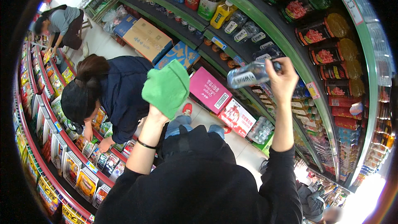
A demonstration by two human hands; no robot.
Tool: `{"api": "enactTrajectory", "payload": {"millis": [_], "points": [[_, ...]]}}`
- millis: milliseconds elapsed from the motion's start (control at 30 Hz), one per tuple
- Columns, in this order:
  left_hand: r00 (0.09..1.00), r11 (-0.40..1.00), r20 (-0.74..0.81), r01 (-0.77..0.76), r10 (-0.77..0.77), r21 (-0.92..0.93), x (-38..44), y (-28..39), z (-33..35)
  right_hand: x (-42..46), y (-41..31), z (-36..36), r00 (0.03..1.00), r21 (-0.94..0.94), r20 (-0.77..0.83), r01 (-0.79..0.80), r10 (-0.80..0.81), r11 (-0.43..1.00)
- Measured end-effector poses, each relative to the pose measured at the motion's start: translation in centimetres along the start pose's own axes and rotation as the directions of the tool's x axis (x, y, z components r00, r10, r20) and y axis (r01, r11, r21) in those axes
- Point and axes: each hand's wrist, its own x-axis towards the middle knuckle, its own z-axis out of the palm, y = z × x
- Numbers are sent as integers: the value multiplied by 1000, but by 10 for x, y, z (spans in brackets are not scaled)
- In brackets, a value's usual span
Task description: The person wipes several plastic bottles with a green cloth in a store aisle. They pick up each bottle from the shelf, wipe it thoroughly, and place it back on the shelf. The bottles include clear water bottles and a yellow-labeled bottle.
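Note:
My right hand point(283, 76) grips a clear plastic bottle point(248, 75) by its capped end. The bottle tilts in front of the drinks shelf, its white label bearing writing. Similar bottles point(241, 34) line the shelf just behind it. A green cloth point(168, 88) lies draped over my left hand point(157, 115), hiding most of the fingers. Between cloth and bottle, a pink juice carton point(210, 90) rests low beside the shelving.
On the left, a person in dark clothes point(124, 90) leans over a snack shelf point(105, 179). Another person point(63, 25) bends farther back. Cardboard boxes point(147, 39), a red-and-white carton point(237, 116) and shrink-wrapped bottles point(261, 130) stand along the aisle. Drinks shelving point(258, 9) curves up the right.

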Motion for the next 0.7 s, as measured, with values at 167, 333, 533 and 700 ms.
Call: {"api": "enactTrajectory", "payload": {"millis": [167,333,533,700], "points": [[907,964,332,223,-259,143,29,-47,52,-10,-81,-93,1000,363,4,-9,8,932],[533,712,535,673,-655,199,14,-102,130,-23,-95,-112,987,521,160,-113,34,846],[535,641,358,578,-765,506,-9,-85,199,-51,-83,-102,933,734,230,-353,277,581],[637,689,339,443,-692,574,-14,-74,244,-81,-93,-104,978,637,167,-201,121,745]]}}
